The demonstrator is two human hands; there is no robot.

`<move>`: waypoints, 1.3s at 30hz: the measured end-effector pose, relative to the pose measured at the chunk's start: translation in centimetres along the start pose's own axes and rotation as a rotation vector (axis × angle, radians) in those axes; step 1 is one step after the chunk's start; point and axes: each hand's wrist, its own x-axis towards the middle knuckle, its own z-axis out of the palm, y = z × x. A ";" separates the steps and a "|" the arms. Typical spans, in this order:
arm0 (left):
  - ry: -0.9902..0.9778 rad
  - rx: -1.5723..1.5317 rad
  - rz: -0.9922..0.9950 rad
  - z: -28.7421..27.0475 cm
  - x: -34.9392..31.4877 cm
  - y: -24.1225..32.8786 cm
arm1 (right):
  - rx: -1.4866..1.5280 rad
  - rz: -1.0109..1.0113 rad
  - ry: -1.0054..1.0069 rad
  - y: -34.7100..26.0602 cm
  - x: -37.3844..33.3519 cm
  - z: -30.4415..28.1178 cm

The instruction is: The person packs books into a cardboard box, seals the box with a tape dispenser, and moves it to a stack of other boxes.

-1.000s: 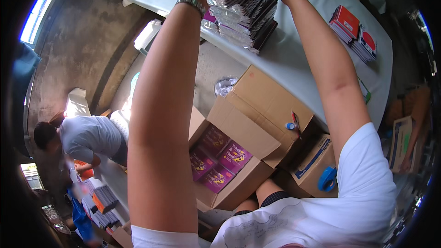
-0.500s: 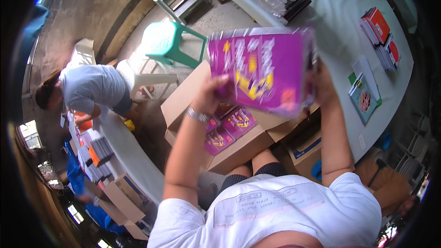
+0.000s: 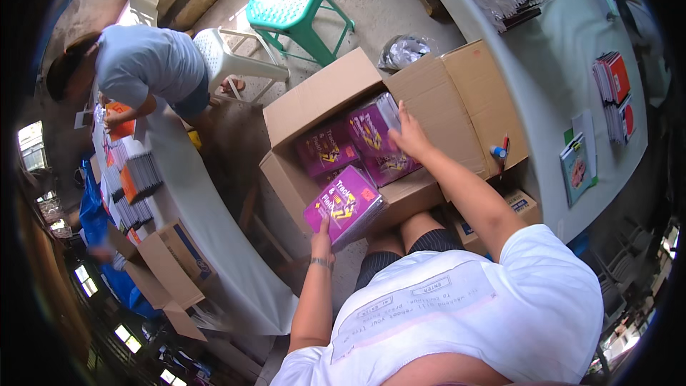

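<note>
My left hand (image 3: 322,241) grips the near edge of a purple book pack (image 3: 346,204), its thumb on the cover; the pack is tilted over the near left side of an open cardboard box (image 3: 325,96). My right hand (image 3: 409,132) reaches into the box with fingers stretched out. Its fingertips are against the right edge of another purple pack (image 3: 371,129), and no grip around it shows. More purple packs (image 3: 325,150) lie inside in stacks. The lower ones are partly hidden by the held pack.
Markers (image 3: 502,151) lie on the box's right flap. A white-covered table (image 3: 564,93) at right bears plastic-wrapped stacks and books. Behind the box are a green stool (image 3: 286,11) and a plastic bag (image 3: 409,51). At left, another person (image 3: 146,68) bends over a book-laden table (image 3: 196,221).
Both hands held up a purple pack; now my left hand holds one lower, over the box's near side. My right hand has moved to a pack inside the box. The view has shifted.
</note>
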 end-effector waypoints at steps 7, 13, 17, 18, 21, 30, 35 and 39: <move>0.057 0.391 -0.023 1.6 8.5 1.9 | -0.128 0.022 -0.191 -0.9 -4.0 1.0; 0.486 1.144 0.349 3.5 10.8 -2.5 | -0.050 0.177 -0.220 2.1 -6.2 -0.1; 0.213 1.587 0.750 8.2 10.9 -4.6 | -0.009 -0.019 -0.207 2.4 -0.9 3.3; 0.092 1.660 0.797 9.9 11.2 -4.6 | -0.006 -0.014 -0.201 3.7 0.5 5.1; 0.053 1.735 0.728 13.0 13.0 -2.3 | -0.340 0.044 -0.157 6.8 4.1 9.1; 0.179 1.830 0.503 13.7 13.6 -1.3 | -0.162 0.125 -0.044 3.7 1.2 15.7; 0.088 1.826 0.538 12.0 15.2 -2.3 | 0.026 0.845 -0.531 -1.2 0.8 19.9; 0.055 1.648 0.446 13.9 15.4 -2.3 | 0.885 1.081 -0.400 1.7 1.9 19.6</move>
